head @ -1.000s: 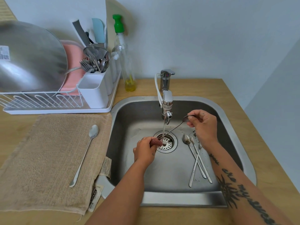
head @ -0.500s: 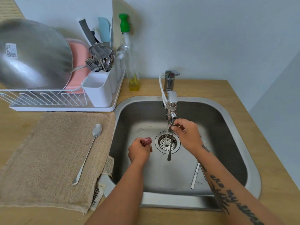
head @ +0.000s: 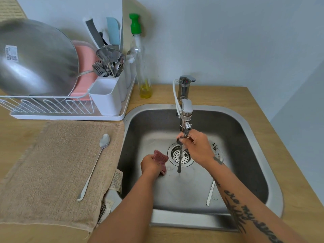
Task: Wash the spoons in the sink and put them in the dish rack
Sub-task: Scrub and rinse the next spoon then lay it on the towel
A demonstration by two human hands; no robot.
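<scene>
Since the last frame little has shifted — the right hand (head: 196, 148) keeps the spoon (head: 180, 155) hanging bowl-up, handle-down under the faucet (head: 186, 116), over the drain (head: 180, 156); the left hand (head: 151, 165) sits slightly lower in the sink (head: 245, 120).

Step in hand: rinsing. Judgement: turn the spoon slowly so water runs over both faces of the bowl, keep the handle pointed down so it drains.

Right fingers pinched closed on the spoon's neck. Left fingers curled tight round the red scrubber (head: 160, 157).

One spoon (head: 94, 167) lies on the towel (head: 52, 172); another handle (head: 210, 193) shows on the sink floor. Dish rack (head: 70, 116) at far left.
</scene>
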